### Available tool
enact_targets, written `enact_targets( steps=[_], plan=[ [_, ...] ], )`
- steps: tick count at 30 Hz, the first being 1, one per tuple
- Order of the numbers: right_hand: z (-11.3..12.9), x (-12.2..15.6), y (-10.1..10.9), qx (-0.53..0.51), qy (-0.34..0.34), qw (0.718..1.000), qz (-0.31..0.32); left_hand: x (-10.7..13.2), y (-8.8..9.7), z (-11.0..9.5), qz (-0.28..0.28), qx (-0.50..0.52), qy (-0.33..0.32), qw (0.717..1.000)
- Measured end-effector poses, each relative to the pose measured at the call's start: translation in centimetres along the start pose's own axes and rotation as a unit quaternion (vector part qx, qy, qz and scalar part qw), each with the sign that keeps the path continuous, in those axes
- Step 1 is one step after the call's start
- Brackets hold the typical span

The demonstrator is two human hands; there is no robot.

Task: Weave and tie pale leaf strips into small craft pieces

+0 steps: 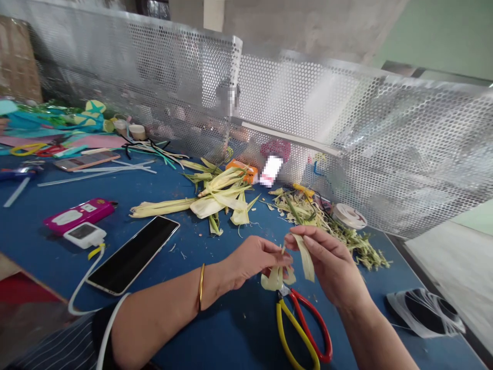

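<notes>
My left hand (256, 261) pinches a small gathered piece made of pale corn husk (272, 279), its loops hanging below the fingers. Close beside it, my right hand (327, 257) holds a flat husk strip (305, 257) between thumb and fingers, the strip's free end hanging down. Both hands are closed and almost meet above the blue table. Under them lie scissors (304, 329) with one yellow and one red handle, their blades partly hidden by the husk. Farther back is a pile of whole corn husks (219, 198).
Husk scraps (308, 210) and a tape roll (349, 216) lie at the back right, a spool of thread (423, 311) at the right edge. Left are a black phone (134, 255), a magenta power bank (80, 215) and a white cable (75, 298). A perforated metal screen (292, 97) stands behind.
</notes>
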State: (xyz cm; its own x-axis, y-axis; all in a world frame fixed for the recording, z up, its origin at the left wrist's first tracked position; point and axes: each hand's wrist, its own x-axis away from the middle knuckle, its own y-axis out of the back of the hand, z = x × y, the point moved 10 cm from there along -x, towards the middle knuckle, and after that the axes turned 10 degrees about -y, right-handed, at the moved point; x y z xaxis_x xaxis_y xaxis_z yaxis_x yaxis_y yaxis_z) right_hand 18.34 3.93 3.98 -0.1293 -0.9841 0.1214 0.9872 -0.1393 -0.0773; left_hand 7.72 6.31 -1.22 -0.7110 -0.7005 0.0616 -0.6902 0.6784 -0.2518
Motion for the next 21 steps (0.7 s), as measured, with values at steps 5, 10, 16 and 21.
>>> enact_targets(
  steps=[5, 10, 16, 21],
  plan=[
    [-0.6, -0.9, -0.3, 0.028, 0.011, 1.000, 0.006, 0.4, -0.7, 1.2, 0.026, 0.054, 0.061, 0.996],
    [0.6, -1.0, 1.7, 0.152, 0.055, 0.983, -0.087, -0.3, 1.1, 2.1, -0.067, 0.193, 0.072, 0.976],
    [-1.1, -0.4, -1.5, 0.301, -0.015, 0.953, 0.038, -0.5, 2.6, 1.6, -0.136, 0.204, 0.049, 0.968],
    [0.0, -0.5, -0.3, 0.293, 0.027, 0.956, -0.016, -0.5, 2.8, 1.8, -0.135, 0.188, 0.052, 0.971]
  ],
)
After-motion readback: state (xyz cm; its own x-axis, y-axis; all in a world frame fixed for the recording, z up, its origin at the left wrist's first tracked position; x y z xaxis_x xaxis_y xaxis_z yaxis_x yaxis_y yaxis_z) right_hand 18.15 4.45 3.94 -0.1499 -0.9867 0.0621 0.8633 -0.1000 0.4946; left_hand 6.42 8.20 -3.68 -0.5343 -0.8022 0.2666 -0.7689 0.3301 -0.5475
